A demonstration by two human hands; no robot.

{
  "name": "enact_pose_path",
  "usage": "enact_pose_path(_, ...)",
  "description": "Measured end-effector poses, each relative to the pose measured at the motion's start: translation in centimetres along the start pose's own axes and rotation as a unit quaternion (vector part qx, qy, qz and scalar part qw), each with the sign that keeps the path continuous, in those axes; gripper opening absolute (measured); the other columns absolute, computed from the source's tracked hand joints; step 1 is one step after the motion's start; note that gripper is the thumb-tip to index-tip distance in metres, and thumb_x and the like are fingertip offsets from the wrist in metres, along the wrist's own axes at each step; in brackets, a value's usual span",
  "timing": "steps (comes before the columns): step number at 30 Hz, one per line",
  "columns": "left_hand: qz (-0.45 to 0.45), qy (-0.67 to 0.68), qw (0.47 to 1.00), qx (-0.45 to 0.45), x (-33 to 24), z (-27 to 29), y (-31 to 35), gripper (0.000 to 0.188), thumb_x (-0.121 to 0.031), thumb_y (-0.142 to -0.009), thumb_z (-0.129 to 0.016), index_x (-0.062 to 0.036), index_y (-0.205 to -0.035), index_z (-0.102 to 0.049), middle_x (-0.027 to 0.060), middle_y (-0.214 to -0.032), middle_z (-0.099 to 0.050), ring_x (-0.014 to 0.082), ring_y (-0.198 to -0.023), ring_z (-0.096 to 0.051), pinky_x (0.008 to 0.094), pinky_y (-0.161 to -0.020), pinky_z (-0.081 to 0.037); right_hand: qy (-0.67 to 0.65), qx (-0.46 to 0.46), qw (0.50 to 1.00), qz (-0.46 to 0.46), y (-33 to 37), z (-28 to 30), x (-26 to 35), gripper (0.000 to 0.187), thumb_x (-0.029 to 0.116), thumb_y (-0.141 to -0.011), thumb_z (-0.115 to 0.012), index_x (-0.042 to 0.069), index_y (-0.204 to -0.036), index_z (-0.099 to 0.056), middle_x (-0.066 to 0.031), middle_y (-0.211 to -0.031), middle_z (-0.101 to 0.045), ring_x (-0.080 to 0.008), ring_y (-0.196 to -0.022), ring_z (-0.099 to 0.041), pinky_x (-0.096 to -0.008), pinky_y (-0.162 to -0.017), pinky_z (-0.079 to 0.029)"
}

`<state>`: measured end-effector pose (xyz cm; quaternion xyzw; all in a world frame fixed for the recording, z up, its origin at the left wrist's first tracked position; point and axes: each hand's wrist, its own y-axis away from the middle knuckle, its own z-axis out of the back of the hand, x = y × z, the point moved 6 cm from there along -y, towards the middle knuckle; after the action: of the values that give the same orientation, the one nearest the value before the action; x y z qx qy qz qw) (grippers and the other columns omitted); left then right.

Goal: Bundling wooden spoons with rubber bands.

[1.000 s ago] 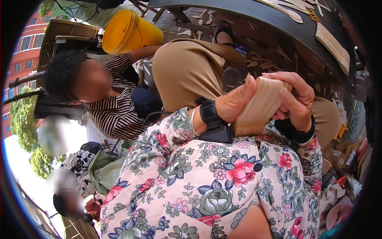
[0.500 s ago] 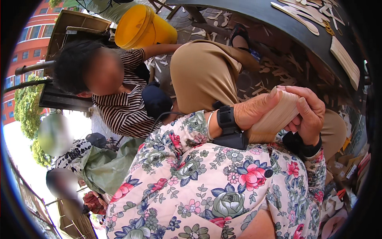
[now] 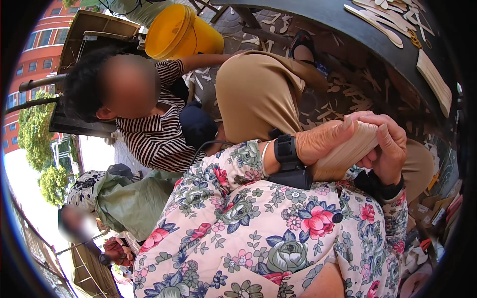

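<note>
Above my lap, both hands close round a stack of thin, pale, flat wooden pieces [image 3: 346, 151], lying slantwise with its rounded far end pointing up and right. My left hand [image 3: 325, 140] grips it from the left, thumb pressed along the near side of the far end. My right hand [image 3: 391, 141] wraps the right side and the far end, with its thumb on the stack's edge and the other fingers curled behind. The fingers hide part of the stack, so the exact shape of the pieces cannot be made out. Dark straps sit on both my wrists.
A dark table [image 3: 343, 37] at the upper right bears wooden spoons [image 3: 382, 27], rubber bands [image 3: 415, 39] and a stacked wooden bundle [image 3: 434, 79]. A person in a striped shirt [image 3: 144, 134] sits close on the left, by a yellow bucket [image 3: 184, 32]. Wooden pieces litter the ground.
Both hands and the stack sit slightly lower and further right in the picture, along with the surroundings. The grip looks the same. The seated person's head has turned a little.
</note>
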<state>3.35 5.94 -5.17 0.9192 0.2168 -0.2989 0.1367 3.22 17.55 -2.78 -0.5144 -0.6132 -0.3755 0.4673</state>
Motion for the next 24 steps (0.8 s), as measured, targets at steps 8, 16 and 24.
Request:
enact_pose_path(8, 0.002, -0.016, 1.0, 0.012, -0.1, 0.0, -0.4, 0.091, -0.077, -0.075, -0.053, 0.0022, -0.12, -0.053, 0.0157, -0.109, -0.061, 0.0221, -0.1, -0.062, 0.0346, -0.092, -0.05, -0.01, -0.027, 0.999, -0.016, 0.2, 0.1, -0.2, 0.035, 0.025, -0.099, -0.046, -0.003, -0.104, -0.066, -0.0127, -0.102, -0.067, -0.0141, -0.087, -0.062, -0.0258, -0.079, -0.048)
enact_pose_path(16, -0.007, -0.005, 1.0, -0.008, -0.3, 0.0, -0.1, 0.09, -0.078, -0.076, -0.05, 0.0028, -0.115, -0.056, 0.015, -0.102, -0.062, 0.0225, -0.094, -0.064, 0.0341, -0.088, -0.051, -0.03, -0.053, 0.998, -0.036, 0.0, -0.2, -0.1, 0.026, 0.021, -0.094, -0.057, -0.001, -0.103, -0.067, -0.0076, -0.096, -0.067, -0.0077, -0.076, -0.059, -0.0197, -0.067, -0.046)
enact_pose_path(24, 0.011, -0.025, 1.0, -0.006, 0.0, 0.2, -0.2, 0.092, -0.078, -0.074, -0.051, 0.0017, -0.12, -0.054, 0.0168, -0.108, -0.062, 0.0247, -0.102, -0.062, 0.0366, -0.091, -0.05, -0.015, -0.066, 0.997, -0.032, -0.1, 0.3, -0.5, 0.024, 0.018, -0.092, -0.056, -0.001, -0.101, -0.068, -0.0049, -0.088, -0.067, -0.0055, -0.066, -0.057, -0.018, -0.058, -0.044)
